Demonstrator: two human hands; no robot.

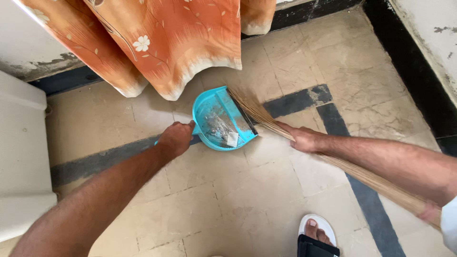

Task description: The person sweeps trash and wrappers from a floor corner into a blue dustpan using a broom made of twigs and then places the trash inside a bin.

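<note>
A turquoise dustpan [221, 119] sits on a tiled floor [238, 200] just below the hem of an orange floral curtain [166, 43], its open mouth facing right, with grey dust and a small pale scrap [232, 139] gathered inside. The left hand [175, 138] is closed around the pan's handle at its left edge; the handle itself is mostly hidden under the fingers. From the right, a grass broom [266, 121] lies low across the floor, its straw tips spread against the pan's mouth. The right hand [304, 139] is clamped around the bundled straw just beside the pan, and the broom's shaft runs back under the right forearm toward the lower right corner. The floor is beige tile crossed by dark grey bands [295, 101], with a black skirting along the walls. A white fixture [21, 157], possibly a cabinet or appliance, fills the left edge, too cropped to identify. At the bottom, a foot in a white sandal [318, 233] with a black strap stands well apart from the pan.
</note>
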